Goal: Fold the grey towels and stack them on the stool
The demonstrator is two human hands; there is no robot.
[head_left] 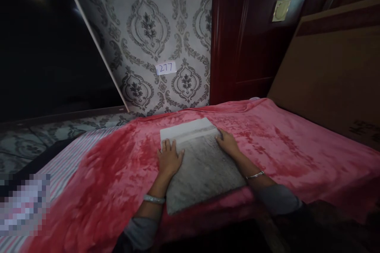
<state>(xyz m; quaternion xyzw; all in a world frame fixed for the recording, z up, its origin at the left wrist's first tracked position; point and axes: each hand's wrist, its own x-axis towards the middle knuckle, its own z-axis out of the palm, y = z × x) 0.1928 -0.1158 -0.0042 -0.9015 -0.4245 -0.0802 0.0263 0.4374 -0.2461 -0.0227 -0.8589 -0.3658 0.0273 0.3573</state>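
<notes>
A folded grey towel with a white band at its far end lies flat on a red plush blanket that covers a bed. My left hand rests flat on the towel's left edge, fingers stretched out and slightly apart. My right hand lies on the towel's right edge, fingers pointing towards the white band. Each wrist wears a silver bangle. Neither hand holds anything.
A striped sheet shows beyond the blanket on the left. Patterned wallpaper with a label reading 277 is straight ahead, a dark red wooden door beside it. A brown headboard stands at the right. A dark window fills the left.
</notes>
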